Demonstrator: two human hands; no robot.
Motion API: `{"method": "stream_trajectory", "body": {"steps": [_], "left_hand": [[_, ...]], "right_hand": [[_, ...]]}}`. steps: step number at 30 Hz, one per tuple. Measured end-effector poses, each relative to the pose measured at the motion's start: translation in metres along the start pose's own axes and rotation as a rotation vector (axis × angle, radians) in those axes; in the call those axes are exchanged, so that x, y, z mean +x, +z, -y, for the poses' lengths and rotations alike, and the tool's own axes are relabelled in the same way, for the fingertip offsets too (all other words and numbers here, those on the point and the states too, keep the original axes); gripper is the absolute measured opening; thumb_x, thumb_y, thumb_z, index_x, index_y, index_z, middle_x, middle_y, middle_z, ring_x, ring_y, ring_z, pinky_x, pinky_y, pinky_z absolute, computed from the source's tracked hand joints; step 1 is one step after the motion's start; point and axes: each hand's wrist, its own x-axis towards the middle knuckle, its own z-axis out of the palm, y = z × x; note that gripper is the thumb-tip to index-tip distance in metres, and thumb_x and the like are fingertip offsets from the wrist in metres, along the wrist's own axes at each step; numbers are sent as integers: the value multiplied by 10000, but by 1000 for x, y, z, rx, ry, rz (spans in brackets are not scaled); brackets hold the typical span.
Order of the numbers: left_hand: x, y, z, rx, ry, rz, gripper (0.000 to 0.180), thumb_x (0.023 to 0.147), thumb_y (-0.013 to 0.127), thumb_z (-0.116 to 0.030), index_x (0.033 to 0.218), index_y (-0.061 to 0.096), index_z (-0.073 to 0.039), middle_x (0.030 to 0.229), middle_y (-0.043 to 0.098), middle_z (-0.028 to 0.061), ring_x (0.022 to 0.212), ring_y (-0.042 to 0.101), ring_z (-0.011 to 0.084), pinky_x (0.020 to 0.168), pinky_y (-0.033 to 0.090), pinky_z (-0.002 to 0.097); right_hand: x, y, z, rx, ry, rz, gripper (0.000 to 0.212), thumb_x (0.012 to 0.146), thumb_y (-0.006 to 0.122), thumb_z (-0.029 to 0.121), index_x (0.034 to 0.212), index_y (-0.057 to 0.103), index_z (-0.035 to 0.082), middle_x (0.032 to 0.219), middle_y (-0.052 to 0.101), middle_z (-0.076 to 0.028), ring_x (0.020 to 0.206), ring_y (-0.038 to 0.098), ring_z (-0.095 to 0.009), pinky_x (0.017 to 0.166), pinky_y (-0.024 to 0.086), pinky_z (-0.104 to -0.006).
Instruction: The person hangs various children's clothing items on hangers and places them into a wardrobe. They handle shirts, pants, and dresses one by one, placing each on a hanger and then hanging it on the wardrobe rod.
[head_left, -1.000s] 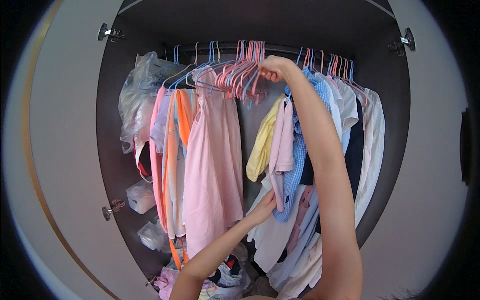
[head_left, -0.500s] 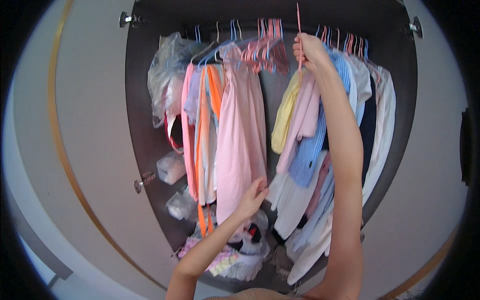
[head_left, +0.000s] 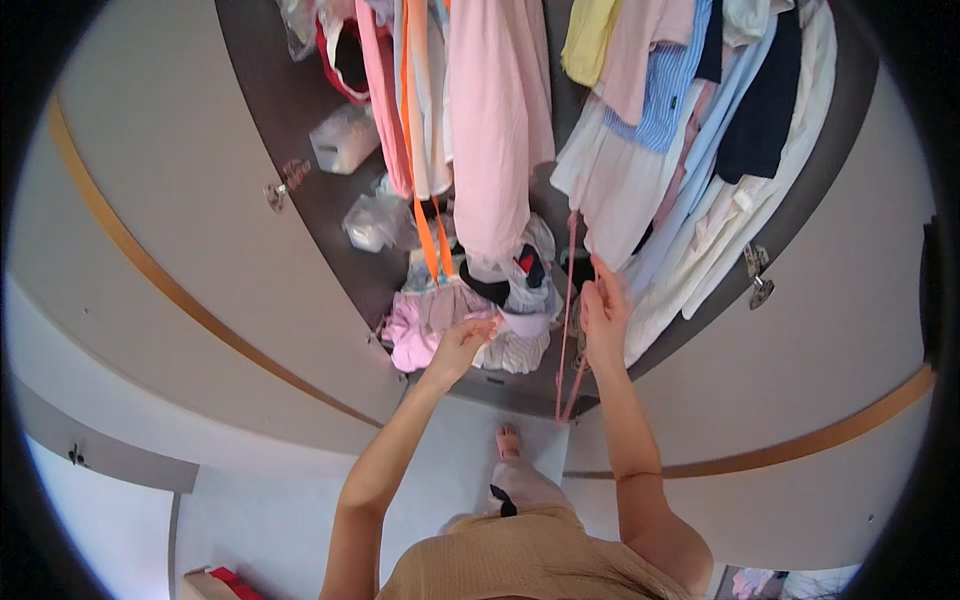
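Note:
My right hand [head_left: 605,318] is curled around a thin pink clothes hanger [head_left: 566,325], which is turned on end in front of the wardrobe's lower opening. Over the heap of folded and crumpled clothes [head_left: 440,310] on the wardrobe floor, my left hand [head_left: 462,350] has its fingers pressed together. Their tips meet the edge of a lavender piece of cloth [head_left: 526,324]; its full shape does not show. A long pink garment [head_left: 497,130] hangs just above the heap, beyond both hands.
Hanging clothes fill both sides, among them a blue striped garment [head_left: 660,95] and long white ones [head_left: 720,230]. Plastic-wrapped bundles [head_left: 345,138] sit at the left wall. The wardrobe doors [head_left: 190,220] stand open, with metal hinges [head_left: 288,185]. My foot [head_left: 508,440] is on the pale floor.
My view has tilted downward. My right hand has come down from the rail with the pink hanger, and my left hand has moved to the clothes heap, where lavender cloth now shows at its fingertips.

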Motion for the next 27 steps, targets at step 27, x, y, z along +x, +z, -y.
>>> {"method": "stream_trajectory", "body": {"steps": [27], "left_hand": [[-2, 15, 126, -27, -628, -194, 283, 1003, 477, -223, 1182, 624, -61, 1071, 691, 68, 992, 648, 171, 872, 474, 310]], "right_hand": [[83, 23, -533, -653, 129, -402, 210, 900, 593, 226, 833, 588, 27, 849, 592, -190, 788, 568, -378, 660, 450, -462]]}}
